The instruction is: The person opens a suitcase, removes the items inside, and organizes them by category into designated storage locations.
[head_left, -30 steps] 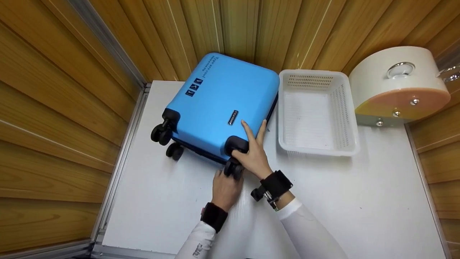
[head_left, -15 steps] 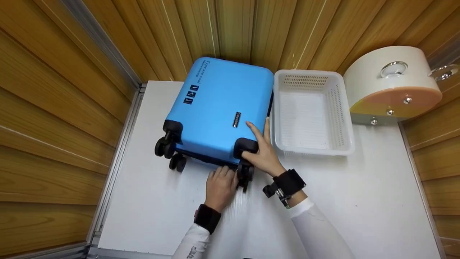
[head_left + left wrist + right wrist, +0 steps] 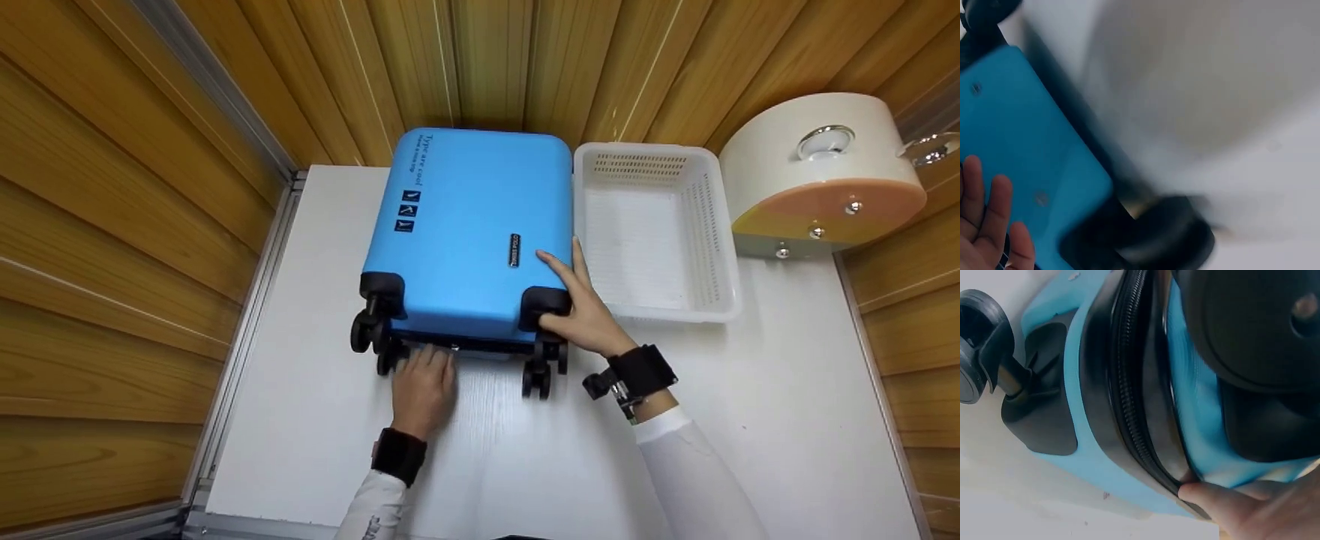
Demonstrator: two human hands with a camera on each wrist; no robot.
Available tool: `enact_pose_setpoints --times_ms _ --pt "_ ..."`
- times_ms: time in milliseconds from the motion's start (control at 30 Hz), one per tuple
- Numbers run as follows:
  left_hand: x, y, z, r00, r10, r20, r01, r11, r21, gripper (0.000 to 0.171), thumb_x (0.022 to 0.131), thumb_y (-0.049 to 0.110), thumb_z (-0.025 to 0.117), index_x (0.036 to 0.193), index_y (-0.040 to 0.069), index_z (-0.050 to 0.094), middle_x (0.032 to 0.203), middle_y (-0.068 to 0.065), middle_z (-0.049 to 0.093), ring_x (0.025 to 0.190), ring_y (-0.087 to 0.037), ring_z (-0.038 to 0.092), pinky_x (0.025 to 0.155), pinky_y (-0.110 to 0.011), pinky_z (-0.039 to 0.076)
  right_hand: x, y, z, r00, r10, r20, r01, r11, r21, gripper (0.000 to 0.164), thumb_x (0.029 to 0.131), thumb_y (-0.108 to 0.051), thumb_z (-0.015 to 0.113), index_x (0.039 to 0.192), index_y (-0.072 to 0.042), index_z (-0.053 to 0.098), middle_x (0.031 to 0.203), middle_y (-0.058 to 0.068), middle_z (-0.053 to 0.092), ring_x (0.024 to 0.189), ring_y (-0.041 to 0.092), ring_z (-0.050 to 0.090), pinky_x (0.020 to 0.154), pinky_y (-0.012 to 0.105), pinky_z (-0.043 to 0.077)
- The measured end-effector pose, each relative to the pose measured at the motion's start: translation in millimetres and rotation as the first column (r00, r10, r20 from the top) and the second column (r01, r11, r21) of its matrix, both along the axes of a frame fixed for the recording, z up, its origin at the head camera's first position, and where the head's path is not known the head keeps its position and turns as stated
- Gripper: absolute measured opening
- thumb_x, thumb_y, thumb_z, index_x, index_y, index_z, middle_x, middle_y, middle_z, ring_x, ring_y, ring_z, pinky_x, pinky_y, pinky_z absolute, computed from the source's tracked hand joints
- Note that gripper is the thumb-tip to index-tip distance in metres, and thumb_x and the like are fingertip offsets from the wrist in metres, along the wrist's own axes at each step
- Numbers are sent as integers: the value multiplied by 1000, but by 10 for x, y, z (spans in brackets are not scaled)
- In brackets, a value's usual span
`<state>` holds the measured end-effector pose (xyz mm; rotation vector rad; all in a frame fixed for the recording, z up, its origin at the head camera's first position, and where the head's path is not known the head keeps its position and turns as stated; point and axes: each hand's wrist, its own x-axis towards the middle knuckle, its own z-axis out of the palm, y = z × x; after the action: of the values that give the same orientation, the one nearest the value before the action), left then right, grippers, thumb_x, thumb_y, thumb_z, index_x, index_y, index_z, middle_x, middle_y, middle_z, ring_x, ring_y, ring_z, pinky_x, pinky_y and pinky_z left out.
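Note:
A blue hard-shell suitcase (image 3: pixel 472 225) with black wheels (image 3: pixel 536 379) lies flat, its wheeled end toward me. My right hand (image 3: pixel 589 319) grips its near right corner, index finger stretched over the top shell and thumb at the wheel mount. In the right wrist view that thumb (image 3: pixel 1204 495) presses beside the black zipper (image 3: pixel 1129 382). My left hand (image 3: pixel 420 390) is at the near zipper seam, close to the left wheels, with fingers bent against it. It seems to pinch a zipper pull, mostly hidden. In the left wrist view its fingers (image 3: pixel 996 208) overlap the blue shell.
A white plastic basket (image 3: pixel 660 313) stands close along the suitcase's right side. Farther right is a cream rounded box (image 3: pixel 810 142) with coloured panels and round knobs. Wood-look walls (image 3: pixel 487 67) enclose the white table (image 3: pixel 300 420) at the back and sides.
The suitcase has turned until its wheeled end faces me squarely. My left hand has moved left along the seam from the right wheels; my right hand has stayed on the corner, shifting right.

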<state>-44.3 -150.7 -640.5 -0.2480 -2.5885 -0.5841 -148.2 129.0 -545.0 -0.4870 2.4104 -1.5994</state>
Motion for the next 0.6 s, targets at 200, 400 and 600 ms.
enact_pose_setpoints --times_ms 200,400,600 --pt "16 -433 -78 994 91 -56 -89 995 44 16 93 11 70 82 6 60 71 -12 56 60 -36 56 56 -49 44 -34 94 14 1000 22 6 -22 999 26 96 83 -6 72 167 -33 34 175 -2 -25 162 41 -5 106 64 36" --pt "4 -732 -40 991 128 35 -131 989 67 24 88 14 76 105 6 63 73 -18 59 68 -40 59 59 -50 40 -16 126 10 1000 9 13 -9 1000 -5 97 80 -1 72 166 -28 36 175 -3 -24 162 39 -8 109 67 33" --pt "-30 -812 -29 990 137 34 -138 990 33 19 92 23 71 94 5 64 71 -20 60 73 -42 62 62 -51 41 -11 110 16 1000 4 3 -4 1000 -4 98 80 6 73 167 -20 35 175 3 -23 161 42 -5 103 65 38"
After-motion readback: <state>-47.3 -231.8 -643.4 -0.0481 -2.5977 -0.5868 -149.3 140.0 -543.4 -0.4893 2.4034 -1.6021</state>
